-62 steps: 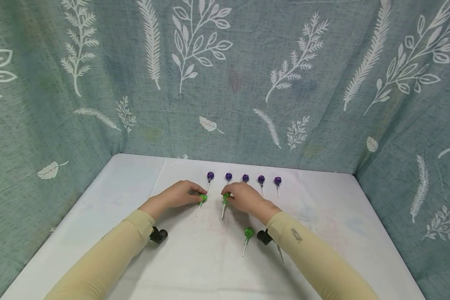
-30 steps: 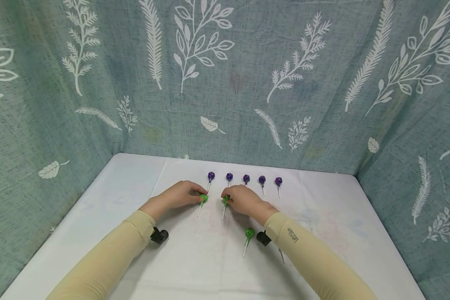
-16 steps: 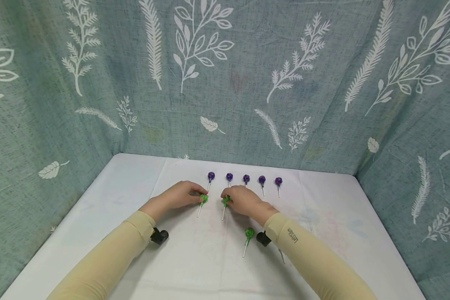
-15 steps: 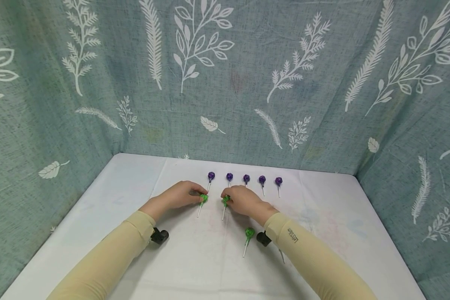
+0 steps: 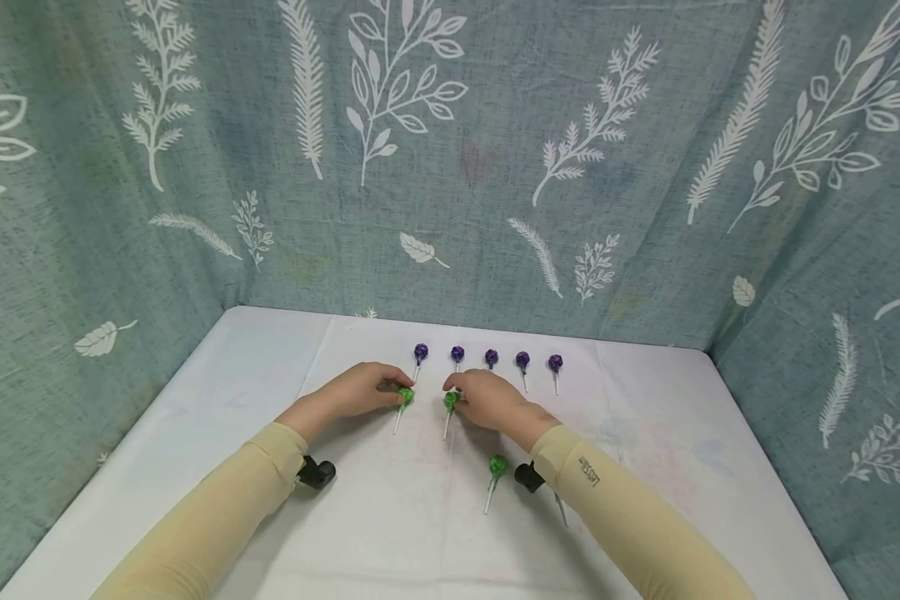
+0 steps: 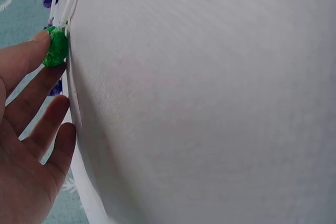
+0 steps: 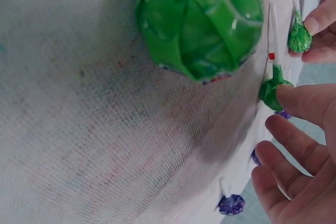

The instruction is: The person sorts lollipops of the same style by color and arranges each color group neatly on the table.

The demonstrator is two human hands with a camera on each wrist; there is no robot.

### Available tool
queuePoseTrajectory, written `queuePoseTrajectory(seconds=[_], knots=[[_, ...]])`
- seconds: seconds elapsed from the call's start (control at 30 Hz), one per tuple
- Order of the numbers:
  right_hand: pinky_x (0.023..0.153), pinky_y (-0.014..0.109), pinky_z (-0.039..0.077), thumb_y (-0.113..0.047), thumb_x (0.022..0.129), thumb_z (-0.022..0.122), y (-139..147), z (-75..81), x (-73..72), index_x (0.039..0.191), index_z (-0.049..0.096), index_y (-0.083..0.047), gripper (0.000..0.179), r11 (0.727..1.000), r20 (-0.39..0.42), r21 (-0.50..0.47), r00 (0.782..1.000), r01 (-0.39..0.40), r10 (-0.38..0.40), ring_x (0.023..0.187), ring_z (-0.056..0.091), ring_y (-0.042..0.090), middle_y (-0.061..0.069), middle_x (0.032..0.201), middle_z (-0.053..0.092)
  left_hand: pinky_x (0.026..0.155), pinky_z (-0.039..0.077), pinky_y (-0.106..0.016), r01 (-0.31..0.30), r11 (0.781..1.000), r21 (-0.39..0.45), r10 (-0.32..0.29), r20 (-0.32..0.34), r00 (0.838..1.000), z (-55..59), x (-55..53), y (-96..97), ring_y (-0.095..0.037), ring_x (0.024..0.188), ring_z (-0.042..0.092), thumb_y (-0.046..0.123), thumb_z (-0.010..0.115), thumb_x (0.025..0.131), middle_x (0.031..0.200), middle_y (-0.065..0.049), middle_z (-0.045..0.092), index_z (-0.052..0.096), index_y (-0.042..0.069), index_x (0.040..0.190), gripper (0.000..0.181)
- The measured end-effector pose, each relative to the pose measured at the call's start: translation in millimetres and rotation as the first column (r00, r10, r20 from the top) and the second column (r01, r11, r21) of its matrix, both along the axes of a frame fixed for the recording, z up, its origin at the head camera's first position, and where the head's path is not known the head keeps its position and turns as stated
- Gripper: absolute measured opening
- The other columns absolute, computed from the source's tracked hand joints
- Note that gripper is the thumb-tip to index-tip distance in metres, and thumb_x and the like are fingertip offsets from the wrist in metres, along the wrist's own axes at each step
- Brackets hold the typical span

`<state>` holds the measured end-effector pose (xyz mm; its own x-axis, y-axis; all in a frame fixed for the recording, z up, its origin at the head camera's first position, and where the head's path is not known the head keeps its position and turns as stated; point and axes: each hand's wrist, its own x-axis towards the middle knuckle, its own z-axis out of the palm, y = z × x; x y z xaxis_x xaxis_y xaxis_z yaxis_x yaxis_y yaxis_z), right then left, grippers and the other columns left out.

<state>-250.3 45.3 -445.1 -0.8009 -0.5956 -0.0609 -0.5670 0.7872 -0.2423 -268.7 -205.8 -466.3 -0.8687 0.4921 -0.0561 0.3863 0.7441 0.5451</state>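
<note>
In the head view, a green-wrapped lollipop (image 5: 405, 397) lies on the white cloth with its stick toward the person. My left hand (image 5: 360, 389) pinches its head between thumb and index finger; the other fingers spread below in the left wrist view. A second green lollipop (image 5: 452, 402) lies just to the right, beside my right hand (image 5: 491, 396). The right thumb (image 7: 304, 100) touches that head, while the index fingertip is slightly apart from it. Behind both hands, several purple lollipops (image 5: 522, 360) form a row, some sticks partly hidden by the right hand.
Nearer the person lies another green lollipop (image 5: 498, 467), large in the right wrist view. A white stick (image 5: 561, 508) shows beside the right sleeve (image 5: 622, 508), its upper end hidden. Blue-green curtains (image 5: 450, 250) with white leaf prints enclose the table's back and sides.
The right index finger has lifted a little from the lollipop's head. The left hand and the lollipops stay in place.
</note>
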Motion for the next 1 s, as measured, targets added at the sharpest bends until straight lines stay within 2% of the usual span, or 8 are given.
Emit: queuePoseTrajectory(seconds=[0.33,0.5,0.67,0.83,1.0], knots=[[0.086,0.031,0.045,-0.016,0.087,0.060,4.9,7.0,2.6,0.121,0.056,-0.019,0.034,0.999,0.002,-0.035,1.000,0.000,0.000,0.104,0.054,0.015,0.000,0.114,0.058,0.089,0.041,-0.035,0.015,1.000,0.012,-0.015,0.012,1.000,4.2,3.9,-0.5,-0.010,0.105,0.052,0.033,0.066,0.082,0.106,0.016,0.059,0.061,0.023,0.116,0.035],[0.086,0.032,0.044,-0.018,0.087,0.060,10.0,12.8,5.6,0.121,0.055,-0.018,0.034,0.999,0.012,-0.041,1.000,-0.005,0.006,0.105,0.053,0.015,0.001,0.116,0.057,0.090,0.040,-0.035,-0.008,1.000,-0.003,0.008,0.001,1.000,3.7,3.9,-1.8,-0.010,0.107,0.051,0.036,0.066,0.081,0.107,0.016,0.058,0.060,0.027,0.116,0.036],[0.086,0.033,0.044,-0.020,0.087,0.060,18.4,18.6,10.3,0.121,0.056,-0.017,0.034,0.997,0.007,-0.066,1.000,-0.027,0.027,0.104,0.054,0.017,0.003,0.115,0.058,0.091,0.039,-0.038,-0.019,0.999,0.039,0.019,-0.017,1.000,7.2,4.4,-0.7,-0.008,0.111,0.047,0.037,0.066,0.081,0.112,0.018,0.055,0.060,0.028,0.116,0.037],[0.088,0.033,0.043,-0.024,0.088,0.060,30.5,20.9,15.1,0.122,0.056,-0.016,0.036,0.993,0.013,-0.105,0.999,-0.044,0.045,0.107,0.053,0.019,0.002,0.116,0.058,0.089,0.041,-0.038,0.006,0.998,0.065,-0.003,-0.040,0.999,14.4,7.8,5.0,-0.006,0.110,0.047,0.038,0.065,0.082,0.111,0.022,0.053,0.060,0.029,0.116,0.036],[0.089,0.033,0.042,-0.030,0.088,0.059,46.2,23.3,21.7,0.123,0.056,-0.019,0.037,0.988,0.038,-0.148,0.998,-0.043,0.049,0.110,0.050,0.014,-0.003,0.118,0.056,0.090,0.040,-0.036,0.042,0.997,0.069,-0.039,-0.049,0.998,22.5,15.0,15.4,-0.005,0.109,0.046,0.038,0.065,0.082,0.111,0.024,0.052,0.059,0.038,0.113,0.032]])
